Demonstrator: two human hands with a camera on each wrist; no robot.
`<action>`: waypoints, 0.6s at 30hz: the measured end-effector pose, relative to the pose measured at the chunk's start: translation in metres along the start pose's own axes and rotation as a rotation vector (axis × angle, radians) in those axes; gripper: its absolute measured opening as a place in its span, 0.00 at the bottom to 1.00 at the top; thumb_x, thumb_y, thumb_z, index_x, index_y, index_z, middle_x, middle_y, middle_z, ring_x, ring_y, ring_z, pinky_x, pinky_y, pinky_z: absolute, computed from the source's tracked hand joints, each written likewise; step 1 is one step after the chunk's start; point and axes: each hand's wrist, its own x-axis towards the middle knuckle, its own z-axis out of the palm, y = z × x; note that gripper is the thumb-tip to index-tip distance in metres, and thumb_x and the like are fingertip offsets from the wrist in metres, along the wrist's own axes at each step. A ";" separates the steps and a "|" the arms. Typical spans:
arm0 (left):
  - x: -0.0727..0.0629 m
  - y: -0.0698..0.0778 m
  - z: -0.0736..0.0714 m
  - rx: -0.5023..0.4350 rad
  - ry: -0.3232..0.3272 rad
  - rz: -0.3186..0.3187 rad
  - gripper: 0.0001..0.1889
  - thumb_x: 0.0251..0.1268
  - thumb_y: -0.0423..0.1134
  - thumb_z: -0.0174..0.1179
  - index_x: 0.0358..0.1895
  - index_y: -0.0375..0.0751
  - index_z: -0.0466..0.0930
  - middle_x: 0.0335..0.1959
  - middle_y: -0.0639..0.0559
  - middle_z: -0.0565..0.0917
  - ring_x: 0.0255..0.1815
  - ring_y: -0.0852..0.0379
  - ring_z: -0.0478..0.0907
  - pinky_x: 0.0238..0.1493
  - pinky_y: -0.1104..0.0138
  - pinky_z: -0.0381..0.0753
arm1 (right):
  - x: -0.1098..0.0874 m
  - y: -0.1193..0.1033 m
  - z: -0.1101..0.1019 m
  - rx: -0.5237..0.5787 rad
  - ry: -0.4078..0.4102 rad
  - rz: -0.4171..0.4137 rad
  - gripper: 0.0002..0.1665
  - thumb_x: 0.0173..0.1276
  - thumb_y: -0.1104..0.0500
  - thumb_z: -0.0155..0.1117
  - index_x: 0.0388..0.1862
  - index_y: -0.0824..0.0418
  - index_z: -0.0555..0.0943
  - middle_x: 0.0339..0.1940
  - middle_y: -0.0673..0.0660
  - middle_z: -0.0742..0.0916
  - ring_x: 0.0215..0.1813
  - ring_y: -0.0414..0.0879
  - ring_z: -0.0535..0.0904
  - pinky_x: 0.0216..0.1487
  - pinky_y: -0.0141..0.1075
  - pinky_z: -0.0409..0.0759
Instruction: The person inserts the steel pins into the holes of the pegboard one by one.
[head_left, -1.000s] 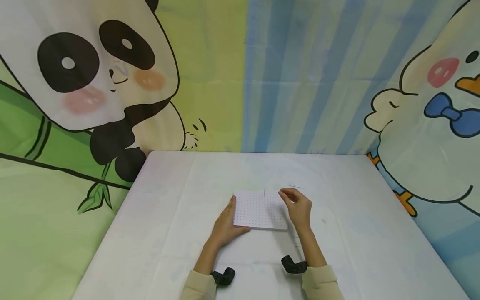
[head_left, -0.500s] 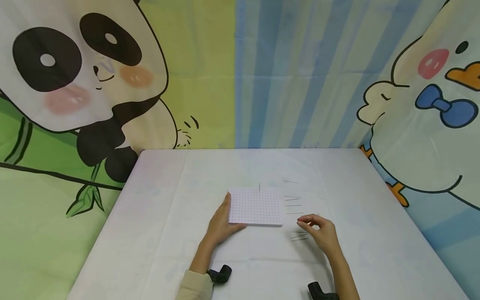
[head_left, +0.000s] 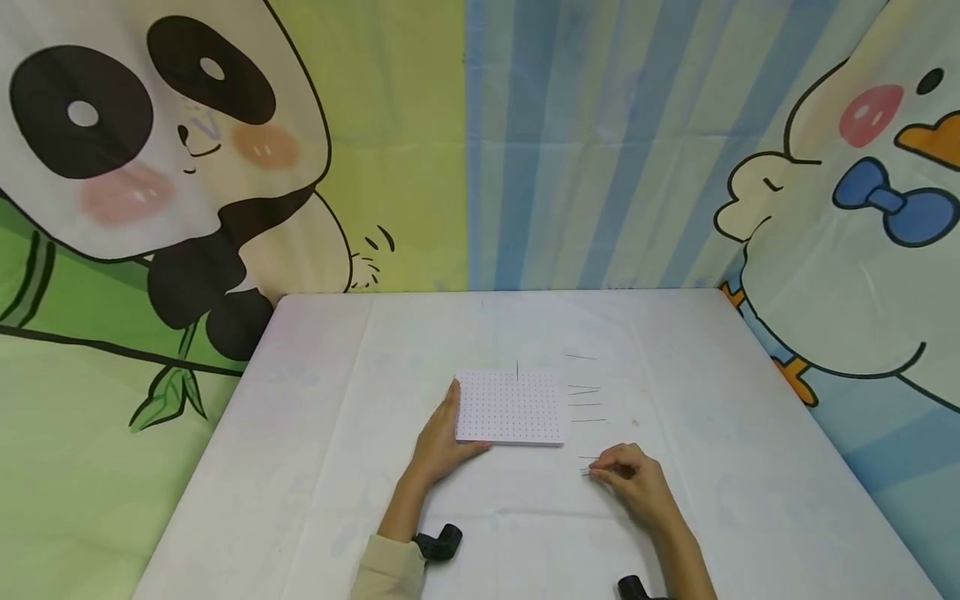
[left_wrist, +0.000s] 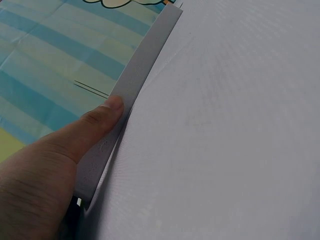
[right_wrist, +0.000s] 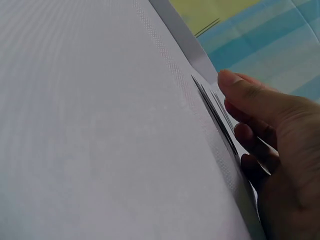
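Note:
In the head view my left hand (head_left: pixel 437 440) holds a white perforated board (head_left: pixel 510 408) at its near left corner. Its thumb (left_wrist: pixel 97 120) presses on the board's front edge in the left wrist view. A thin dark stick (head_left: pixel 517 371) stands upright at the board's far side; both wrist views show two such lines rising there. My right hand (head_left: pixel 633 479) is right of the board, fingertips at several thin sticks (head_left: pixel 587 457) lying on the table. The right wrist view shows sticks (right_wrist: pixel 215 115) beside its loosely curled fingers. Nothing is visible between thumb and fingers.
More thin sticks (head_left: pixel 587 405) lie in a loose column right of the board, one of them (head_left: pixel 581 357) farther back. The white table (head_left: pixel 360 350) ends at a cartoon-printed cloth backdrop (head_left: pixel 555 150).
My right hand has come from the board's far right side toward me, down to the nearest sticks. My left hand stays on the board. The head view has shifted slightly.

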 end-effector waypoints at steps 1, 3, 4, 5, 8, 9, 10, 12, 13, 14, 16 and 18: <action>0.000 0.000 0.000 0.000 -0.001 0.001 0.63 0.39 0.57 0.73 0.73 0.37 0.38 0.73 0.45 0.48 0.71 0.48 0.51 0.66 0.55 0.57 | 0.000 0.001 0.001 -0.009 -0.003 -0.004 0.06 0.48 0.60 0.73 0.25 0.51 0.85 0.30 0.46 0.84 0.35 0.39 0.72 0.34 0.26 0.72; 0.000 0.000 0.000 -0.005 -0.001 0.002 0.63 0.39 0.56 0.73 0.73 0.37 0.38 0.73 0.46 0.48 0.71 0.49 0.50 0.66 0.55 0.57 | 0.000 0.003 0.002 -0.033 -0.004 -0.010 0.07 0.47 0.60 0.74 0.23 0.49 0.84 0.30 0.43 0.83 0.34 0.38 0.72 0.33 0.26 0.71; 0.000 0.000 0.000 -0.009 0.000 0.002 0.63 0.39 0.56 0.73 0.73 0.37 0.38 0.73 0.46 0.48 0.71 0.49 0.50 0.66 0.56 0.57 | 0.000 0.003 0.002 -0.045 -0.006 -0.016 0.07 0.47 0.60 0.74 0.22 0.49 0.84 0.29 0.43 0.83 0.34 0.38 0.71 0.33 0.26 0.70; 0.000 0.000 0.000 -0.011 0.002 0.002 0.63 0.39 0.56 0.73 0.73 0.37 0.38 0.73 0.46 0.48 0.71 0.49 0.50 0.66 0.56 0.57 | 0.000 0.004 0.002 -0.055 -0.007 -0.020 0.07 0.47 0.60 0.74 0.22 0.48 0.84 0.29 0.42 0.83 0.34 0.38 0.71 0.33 0.26 0.70; 0.000 -0.001 0.000 -0.010 0.003 -0.002 0.63 0.38 0.57 0.73 0.73 0.37 0.38 0.73 0.47 0.48 0.71 0.49 0.50 0.66 0.56 0.57 | 0.000 0.005 0.003 -0.085 -0.016 -0.029 0.07 0.46 0.60 0.74 0.21 0.48 0.84 0.29 0.41 0.82 0.34 0.38 0.70 0.34 0.25 0.69; 0.000 -0.001 0.001 -0.007 0.002 -0.002 0.63 0.38 0.57 0.73 0.73 0.38 0.38 0.73 0.47 0.48 0.71 0.49 0.50 0.66 0.56 0.57 | 0.000 0.006 0.004 -0.090 -0.019 -0.033 0.08 0.46 0.61 0.75 0.21 0.48 0.84 0.29 0.41 0.82 0.35 0.38 0.70 0.35 0.25 0.69; 0.000 -0.001 0.001 -0.006 0.002 -0.003 0.63 0.38 0.56 0.73 0.73 0.38 0.38 0.73 0.47 0.48 0.71 0.49 0.50 0.66 0.56 0.57 | 0.000 0.007 0.004 -0.096 -0.021 -0.036 0.08 0.45 0.61 0.75 0.21 0.49 0.84 0.29 0.41 0.81 0.35 0.38 0.70 0.36 0.25 0.69; 0.001 -0.002 0.002 -0.002 0.001 -0.005 0.64 0.38 0.56 0.73 0.73 0.38 0.38 0.73 0.47 0.48 0.71 0.49 0.50 0.66 0.56 0.56 | 0.000 0.007 0.004 -0.097 -0.023 -0.038 0.08 0.45 0.61 0.75 0.21 0.49 0.85 0.28 0.41 0.81 0.35 0.38 0.70 0.37 0.24 0.69; 0.001 -0.002 0.002 -0.001 0.000 -0.006 0.64 0.38 0.56 0.73 0.73 0.38 0.38 0.74 0.47 0.47 0.71 0.49 0.50 0.66 0.56 0.56 | 0.000 0.007 0.004 -0.096 -0.024 -0.040 0.08 0.45 0.62 0.75 0.22 0.49 0.85 0.28 0.42 0.81 0.36 0.38 0.69 0.38 0.24 0.69; 0.001 -0.002 0.002 -0.001 0.001 -0.006 0.64 0.38 0.56 0.73 0.73 0.38 0.38 0.74 0.47 0.47 0.71 0.49 0.50 0.66 0.56 0.56 | 0.000 0.007 0.005 -0.094 -0.024 -0.041 0.08 0.45 0.62 0.75 0.22 0.49 0.85 0.28 0.42 0.81 0.36 0.38 0.69 0.38 0.24 0.69; 0.001 -0.001 0.001 -0.002 0.002 -0.008 0.64 0.38 0.56 0.73 0.73 0.38 0.38 0.73 0.47 0.47 0.71 0.49 0.50 0.66 0.56 0.56 | 0.000 0.006 0.005 -0.095 -0.021 -0.048 0.08 0.44 0.62 0.75 0.22 0.49 0.85 0.28 0.42 0.81 0.36 0.38 0.69 0.38 0.24 0.69; 0.000 0.000 0.001 -0.002 0.002 -0.007 0.64 0.38 0.56 0.73 0.73 0.38 0.38 0.73 0.47 0.47 0.71 0.48 0.50 0.66 0.56 0.56 | 0.000 0.005 0.005 -0.097 -0.019 -0.055 0.08 0.45 0.62 0.75 0.22 0.49 0.85 0.28 0.42 0.81 0.36 0.38 0.69 0.37 0.24 0.69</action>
